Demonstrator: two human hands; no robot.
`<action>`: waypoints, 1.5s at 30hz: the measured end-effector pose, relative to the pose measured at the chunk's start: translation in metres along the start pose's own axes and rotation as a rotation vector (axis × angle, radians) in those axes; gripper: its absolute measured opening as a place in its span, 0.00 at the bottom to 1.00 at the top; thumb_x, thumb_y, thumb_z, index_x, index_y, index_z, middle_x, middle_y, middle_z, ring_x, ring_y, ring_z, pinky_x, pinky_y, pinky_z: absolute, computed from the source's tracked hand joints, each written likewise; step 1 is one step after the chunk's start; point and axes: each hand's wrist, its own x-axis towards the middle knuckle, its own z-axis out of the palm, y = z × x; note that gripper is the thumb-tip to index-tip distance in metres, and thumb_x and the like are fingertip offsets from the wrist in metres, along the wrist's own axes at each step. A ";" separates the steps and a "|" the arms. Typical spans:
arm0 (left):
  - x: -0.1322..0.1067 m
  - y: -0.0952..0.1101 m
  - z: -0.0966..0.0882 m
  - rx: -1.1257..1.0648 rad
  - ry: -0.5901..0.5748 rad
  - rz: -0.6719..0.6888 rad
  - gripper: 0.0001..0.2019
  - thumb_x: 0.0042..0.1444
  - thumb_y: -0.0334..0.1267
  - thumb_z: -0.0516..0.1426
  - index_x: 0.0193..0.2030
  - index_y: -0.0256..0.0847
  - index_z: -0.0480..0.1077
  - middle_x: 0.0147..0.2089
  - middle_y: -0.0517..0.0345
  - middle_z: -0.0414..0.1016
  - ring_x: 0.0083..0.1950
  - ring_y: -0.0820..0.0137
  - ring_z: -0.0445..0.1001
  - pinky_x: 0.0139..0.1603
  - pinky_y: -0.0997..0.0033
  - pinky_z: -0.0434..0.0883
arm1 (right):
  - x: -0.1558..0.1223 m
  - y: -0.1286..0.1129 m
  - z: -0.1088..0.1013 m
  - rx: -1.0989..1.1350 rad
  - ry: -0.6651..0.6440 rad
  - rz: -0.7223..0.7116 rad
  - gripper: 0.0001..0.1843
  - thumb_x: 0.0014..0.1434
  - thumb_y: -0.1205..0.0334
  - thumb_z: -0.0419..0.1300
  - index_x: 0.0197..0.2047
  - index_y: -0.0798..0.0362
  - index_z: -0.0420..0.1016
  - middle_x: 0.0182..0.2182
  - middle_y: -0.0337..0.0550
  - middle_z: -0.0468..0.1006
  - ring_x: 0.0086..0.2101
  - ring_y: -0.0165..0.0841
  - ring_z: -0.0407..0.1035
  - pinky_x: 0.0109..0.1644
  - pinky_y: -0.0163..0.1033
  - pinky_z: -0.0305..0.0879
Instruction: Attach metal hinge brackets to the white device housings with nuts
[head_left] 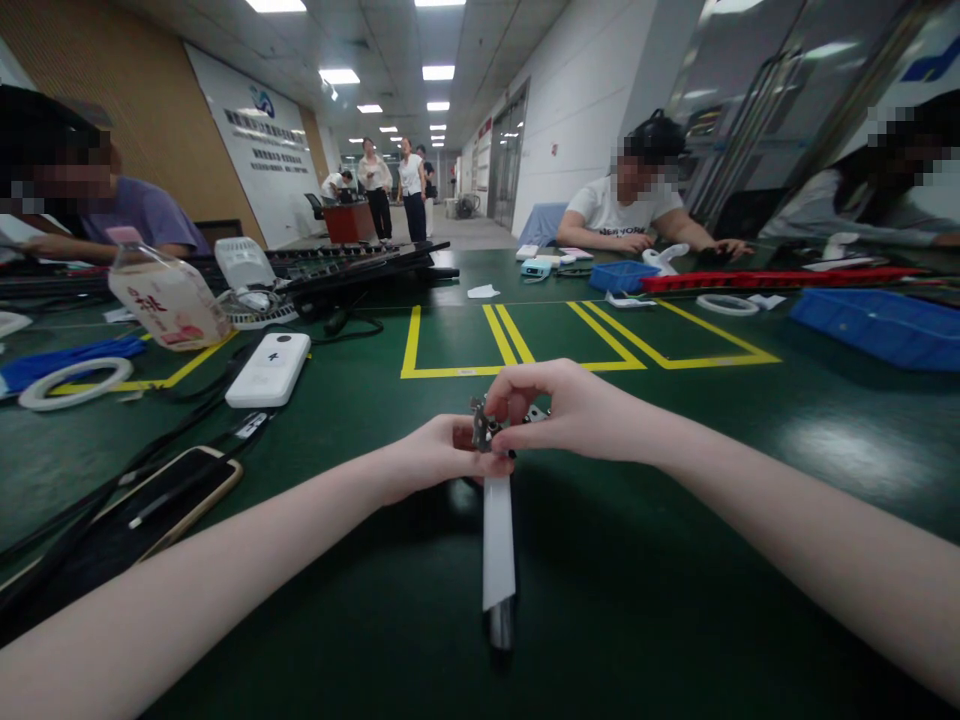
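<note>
A long, narrow white bar [499, 545] points toward me over the green table, with a shiny metal piece [501, 622] showing at its near end. At the far end sits a small metal fitting [481, 425], partly covered by fingers. My left hand [431, 455] is closed around the bar's far end and the fitting from the left. From the right, my right hand [551, 410] has thumb and fingertips pinched on the metal fitting. Its exact shape, and how it joins the bar, is hidden by my fingers.
On the left are a white power bank [268, 370], a phone [127, 525], black cables, a tape roll [76, 384], a plastic bottle [166, 290] and a small fan [251, 275]. Yellow tape outlines [525, 373] lie ahead. Blue trays [877, 325] stand right; people sit across.
</note>
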 end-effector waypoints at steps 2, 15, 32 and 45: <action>0.000 -0.001 -0.001 0.017 0.002 0.007 0.10 0.46 0.34 0.67 0.35 0.36 0.73 0.34 0.60 0.75 0.39 0.71 0.74 0.43 0.69 0.70 | 0.000 0.003 -0.003 0.001 -0.005 -0.036 0.15 0.54 0.56 0.63 0.43 0.54 0.75 0.35 0.41 0.77 0.33 0.31 0.71 0.35 0.36 0.66; 0.002 -0.004 0.003 0.031 0.108 -0.005 0.17 0.46 0.35 0.66 0.45 0.36 0.74 0.36 0.55 0.75 0.39 0.69 0.74 0.43 0.67 0.72 | -0.032 -0.042 -0.045 0.418 0.472 -0.326 0.24 0.69 0.53 0.37 0.47 0.43 0.75 0.46 0.34 0.75 0.49 0.32 0.69 0.50 0.40 0.70; 0.000 -0.013 0.027 0.494 0.553 0.613 0.22 0.46 0.34 0.65 0.50 0.42 0.67 0.41 0.57 0.75 0.38 0.68 0.75 0.39 0.69 0.73 | -0.034 -0.007 0.055 0.401 0.404 0.211 0.36 0.51 0.41 0.62 0.61 0.44 0.62 0.52 0.45 0.72 0.48 0.41 0.70 0.49 0.46 0.68; -0.007 -0.016 0.009 0.773 0.280 0.635 0.32 0.50 0.27 0.59 0.61 0.46 0.54 0.55 0.51 0.68 0.51 0.65 0.72 0.53 0.63 0.70 | -0.026 0.021 0.052 -0.252 0.518 -0.197 0.39 0.49 0.50 0.65 0.61 0.55 0.60 0.46 0.52 0.77 0.42 0.42 0.74 0.43 0.47 0.73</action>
